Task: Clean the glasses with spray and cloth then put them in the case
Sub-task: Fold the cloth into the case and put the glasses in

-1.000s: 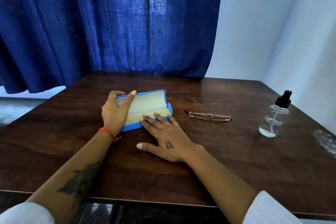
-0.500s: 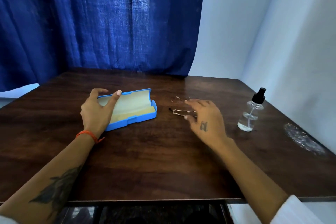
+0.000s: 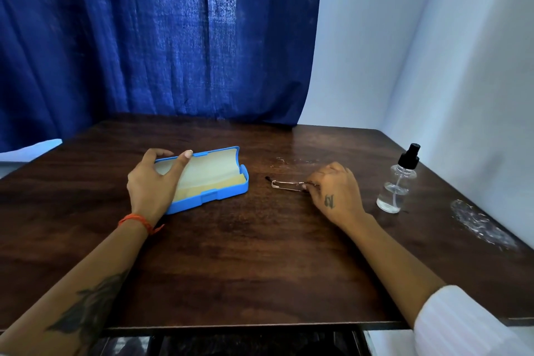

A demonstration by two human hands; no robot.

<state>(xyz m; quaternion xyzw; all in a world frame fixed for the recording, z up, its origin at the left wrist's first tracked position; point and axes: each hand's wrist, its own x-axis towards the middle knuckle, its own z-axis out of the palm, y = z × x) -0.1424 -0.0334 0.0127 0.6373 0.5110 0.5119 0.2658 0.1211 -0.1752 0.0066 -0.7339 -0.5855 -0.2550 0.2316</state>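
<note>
At the near edge we note two bare forearms entering over a dark wooden table (image 3: 260, 263), the left one tattooed, the right one ending in a white sleeve (image 3: 462, 324) at about 5 o'clock. Moving outward, an orange wrist cord (image 3: 135, 220) circles the left wrist. Our left hand (image 3: 153, 185), at roughly 10 o'clock from the table's centre, is curled over the left end of the blue case (image 3: 213, 196); the thumb and a finger hook over the raised lid's edge, so this hand grips the case and nothing else. The case lies open, its pale yellow lining (image 3: 211, 173) showing; we cannot tell whether a cloth lies inside. At about 1 o'clock our right hand (image 3: 335, 193) rests knuckles up on the table, fingers bent and closed on the right end of the glasses (image 3: 289, 184). The glasses, folded and thin-framed, lie flat on the wood between the case and the right hand, just right of the case and not touching it. Further right, at 3 o'clock, a clear spray bottle (image 3: 397, 185) with a black pump top stands upright, apart from the hand. A crumpled clear wrapper (image 3: 479, 225) lies near the right edge. Beyond the far edge hang a blue curtain (image 3: 161, 37) and a pale wall (image 3: 419, 37).
</note>
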